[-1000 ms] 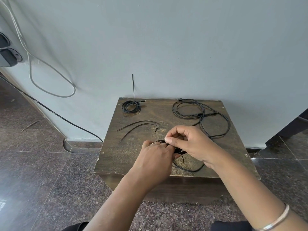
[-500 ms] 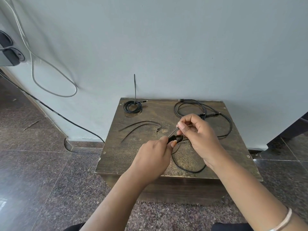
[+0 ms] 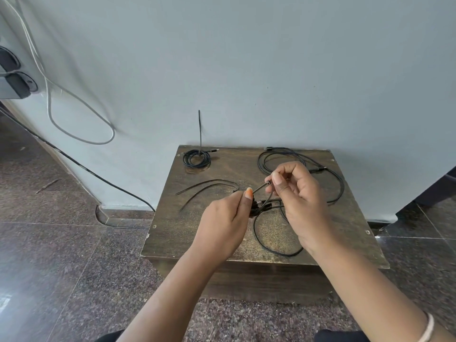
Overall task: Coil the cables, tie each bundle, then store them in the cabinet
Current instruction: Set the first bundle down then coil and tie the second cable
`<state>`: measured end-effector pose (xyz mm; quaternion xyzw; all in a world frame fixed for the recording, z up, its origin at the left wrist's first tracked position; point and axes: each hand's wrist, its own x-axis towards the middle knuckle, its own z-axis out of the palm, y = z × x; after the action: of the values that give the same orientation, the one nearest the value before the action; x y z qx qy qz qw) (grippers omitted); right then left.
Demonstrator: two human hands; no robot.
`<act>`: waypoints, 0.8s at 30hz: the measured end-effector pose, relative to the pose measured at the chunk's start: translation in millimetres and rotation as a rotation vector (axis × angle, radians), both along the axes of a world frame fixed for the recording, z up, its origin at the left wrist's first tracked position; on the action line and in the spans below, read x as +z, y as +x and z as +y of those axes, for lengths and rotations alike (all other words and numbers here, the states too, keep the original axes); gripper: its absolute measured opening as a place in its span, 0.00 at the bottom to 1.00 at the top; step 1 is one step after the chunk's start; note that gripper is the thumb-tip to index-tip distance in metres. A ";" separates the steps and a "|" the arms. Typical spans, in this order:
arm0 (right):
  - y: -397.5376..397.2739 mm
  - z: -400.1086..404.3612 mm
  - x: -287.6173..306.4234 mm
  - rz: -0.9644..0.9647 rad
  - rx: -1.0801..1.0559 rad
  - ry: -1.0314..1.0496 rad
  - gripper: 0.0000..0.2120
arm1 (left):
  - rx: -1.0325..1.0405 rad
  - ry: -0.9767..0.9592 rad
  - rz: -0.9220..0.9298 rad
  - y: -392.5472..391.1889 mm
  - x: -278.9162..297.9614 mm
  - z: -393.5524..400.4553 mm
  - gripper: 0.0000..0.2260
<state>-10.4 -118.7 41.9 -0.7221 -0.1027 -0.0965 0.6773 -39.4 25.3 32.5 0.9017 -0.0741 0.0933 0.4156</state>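
Note:
My left hand (image 3: 225, 222) pinches a gathered black cable bundle (image 3: 269, 239) just above the small wooden cabinet top (image 3: 172, 233); its loop hangs down onto the wood. My right hand (image 3: 299, 193) grips the thin tail of a black zip tie (image 3: 260, 188) that runs from the bundle up to its fingertips. A small coiled, tied cable (image 3: 196, 158) lies at the back left with its tie tail sticking up against the wall. A loose black cable (image 3: 299, 160) sprawls at the back right. Two spare zip ties (image 3: 206, 186) lie left of my hands.
The cabinet stands against a pale wall on a dark speckled floor (image 3: 61, 255). A grey wire (image 3: 81, 114) loops down from a wall socket (image 3: 17, 82) at the far left, and a black wire (image 3: 98, 176) runs along the wall to the floor.
Both hands have lifted off the cabinet top. My right hand has drawn the zip tie tail up and to the right, away from the bundle held in my left.

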 end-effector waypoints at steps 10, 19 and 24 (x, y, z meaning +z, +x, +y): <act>-2.6 -3.7 8.1 -0.007 0.006 0.066 0.04 | -0.064 -0.246 0.112 5.7 -8.2 8.3 0.11; 0.2 -3.0 -0.9 0.218 -0.165 0.152 0.08 | -0.402 -0.224 0.495 4.5 -5.1 12.2 0.18; 12.3 -16.3 0.1 0.397 -0.290 0.285 0.14 | -0.475 -0.021 0.642 -2.8 -4.4 7.8 0.20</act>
<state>1.9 -135.0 42.0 -0.6314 0.1510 -0.0628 0.7580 -42.3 33.1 28.1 0.8384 -0.1459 -0.2913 0.4370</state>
